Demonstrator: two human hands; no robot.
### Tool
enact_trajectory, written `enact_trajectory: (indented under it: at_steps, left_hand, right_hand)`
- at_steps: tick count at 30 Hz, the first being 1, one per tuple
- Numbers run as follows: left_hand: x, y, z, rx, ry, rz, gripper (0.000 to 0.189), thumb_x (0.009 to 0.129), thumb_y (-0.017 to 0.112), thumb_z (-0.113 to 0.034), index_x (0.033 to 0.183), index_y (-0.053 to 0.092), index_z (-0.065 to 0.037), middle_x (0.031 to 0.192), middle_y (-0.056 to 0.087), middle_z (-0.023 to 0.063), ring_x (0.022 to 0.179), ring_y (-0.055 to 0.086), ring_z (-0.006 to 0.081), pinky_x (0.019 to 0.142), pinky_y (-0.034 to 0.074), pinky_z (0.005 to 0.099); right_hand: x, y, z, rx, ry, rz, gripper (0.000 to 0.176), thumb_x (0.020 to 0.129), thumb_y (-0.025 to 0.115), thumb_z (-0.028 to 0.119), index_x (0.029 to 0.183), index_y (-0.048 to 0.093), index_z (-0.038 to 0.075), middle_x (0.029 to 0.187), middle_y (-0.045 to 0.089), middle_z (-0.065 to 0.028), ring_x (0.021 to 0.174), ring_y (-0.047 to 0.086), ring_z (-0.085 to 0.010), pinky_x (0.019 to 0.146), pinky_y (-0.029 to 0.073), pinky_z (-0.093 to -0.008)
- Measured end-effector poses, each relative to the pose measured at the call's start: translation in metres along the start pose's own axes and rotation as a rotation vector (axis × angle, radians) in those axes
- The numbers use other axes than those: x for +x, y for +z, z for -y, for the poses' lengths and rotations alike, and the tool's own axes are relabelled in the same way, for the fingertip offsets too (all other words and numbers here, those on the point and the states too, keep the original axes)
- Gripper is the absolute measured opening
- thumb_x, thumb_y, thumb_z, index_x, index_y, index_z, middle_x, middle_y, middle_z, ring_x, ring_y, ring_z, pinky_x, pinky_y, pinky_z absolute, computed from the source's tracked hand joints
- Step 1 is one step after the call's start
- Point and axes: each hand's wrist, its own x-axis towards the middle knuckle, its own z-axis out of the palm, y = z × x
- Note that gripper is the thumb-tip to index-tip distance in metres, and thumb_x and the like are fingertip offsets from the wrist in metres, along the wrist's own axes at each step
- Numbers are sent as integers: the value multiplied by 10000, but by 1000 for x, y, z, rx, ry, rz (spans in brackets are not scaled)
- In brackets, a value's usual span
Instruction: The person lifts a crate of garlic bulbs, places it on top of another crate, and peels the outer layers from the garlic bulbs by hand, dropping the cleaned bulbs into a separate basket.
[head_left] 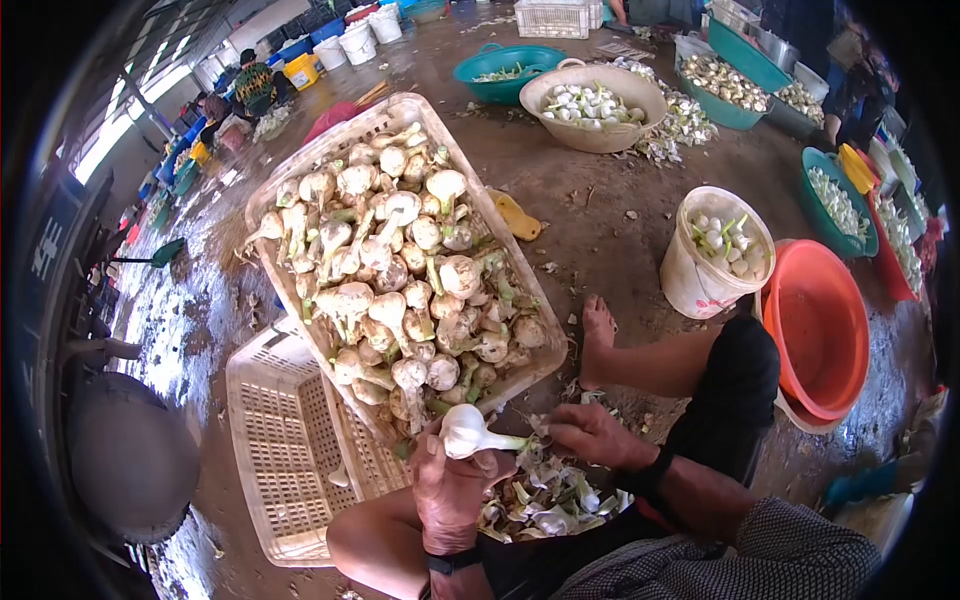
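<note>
My left hand point(447, 490) is wrapped round a white, clean-looking garlic bulb point(465, 432), whose stem points right. At the stem's tip, my right hand point(592, 436) is closed in a pinch; what lies between its fingers is too small to make out. Just beyond both hands, a cream crate point(540, 290) is heaped with dirty, unpeeled garlic bulbs point(385, 270). Below the hands, a pile of loose garlic skins point(560, 505) lies between my legs.
A second cream crate point(275, 440) is under the full one. To the right stand a white bucket point(692, 278) with garlic and an orange basin point(815, 330). Farther off are a beige basin point(590, 137), a teal basin point(480, 88) and a person point(255, 88).
</note>
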Motion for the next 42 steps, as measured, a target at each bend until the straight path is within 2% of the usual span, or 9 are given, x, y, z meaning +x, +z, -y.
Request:
enact_trajectory:
  at_steps: [5, 7, 11, 13, 20, 25, 28, 32, 42]
  left_hand:
    - [-1, 9, 1, 83, -150, 14, 644, 867, 679, -412, 1251, 480, 66, 1097, 623, 174, 875, 657, 247, 652, 581, 397]
    - [-1, 23, 3, 467, 16, -74, 702, 761, 739, -549, 1160, 563, 1, 897, 665, 119, 712, 646, 232, 855, 536, 559]
    - [-1, 4, 8, 365, 4, 28, 610, 897, 643, -381, 1260, 492, 85, 1095, 632, 194, 852, 670, 274, 655, 589, 390]
    - [1, 9, 4, 243, -170, 22, 676, 816, 709, -472, 1234, 511, 20, 1103, 626, 177, 951, 659, 332, 803, 546, 623]
    - [0, 13, 7, 244, -179, 64, 705, 849, 675, -496, 1303, 470, 3, 1144, 604, 177, 1002, 645, 368, 837, 532, 638]
    - [-3, 27, 13, 368, -83, 90, 691, 856, 676, -494, 1292, 517, 18, 1076, 645, 150, 931, 669, 254, 711, 600, 388]
    - [0, 18, 15, 636, -154, 59, 742, 818, 728, -484, 1288, 492, 40, 1134, 588, 169, 998, 643, 343, 819, 567, 575]
    - [-6, 23, 10, 567, -226, 125, 676, 834, 696, -501, 1252, 577, 17, 1055, 654, 91, 932, 656, 179, 831, 551, 302]
    - [-6, 25, 18, 651, -219, 185, 566, 932, 565, -414, 1315, 527, 1, 1053, 658, 117, 919, 661, 192, 827, 530, 279]
  right_hand:
    - [6, 10, 23, -314, -458, 33, 254, 934, 638, 184, 1086, 612, -18, 849, 655, -103, 752, 617, -141, 687, 492, -302]
    - [6, 8, 21, -317, -416, 74, 241, 932, 643, 186, 1065, 620, -14, 833, 658, -112, 741, 627, -151, 678, 495, -308]
    - [2, 5, 25, -275, -372, 157, 209, 951, 626, 198, 1002, 634, -4, 742, 636, -88, 677, 617, -141, 630, 490, -306]
    - [0, -2, 26, -192, -304, 213, 203, 964, 607, 199, 974, 635, -2, 722, 623, -64, 662, 604, -119, 611, 481, -292]
    - [-11, -2, 31, 136, -56, 278, 230, 994, 551, 195, 882, 626, 8, 669, 576, 18, 621, 560, -41, 571, 450, -229]
    - [-13, -2, 35, 175, -85, 251, 230, 991, 549, 191, 863, 615, 11, 663, 570, 17, 612, 567, -46, 578, 464, -225]
    - [-15, -1, 41, 121, -101, 181, 235, 989, 544, 188, 846, 604, 12, 665, 566, 11, 606, 559, -57, 576, 458, -242]
    - [-3, -6, 29, -309, -310, -88, 218, 965, 557, 172, 839, 573, -5, 644, 531, -33, 606, 553, -102, 562, 437, -318]
    - [14, 1, -10, -532, -371, -432, 167, 880, 612, 153, 848, 572, -6, 685, 578, -229, 641, 580, -424, 571, 443, -470]
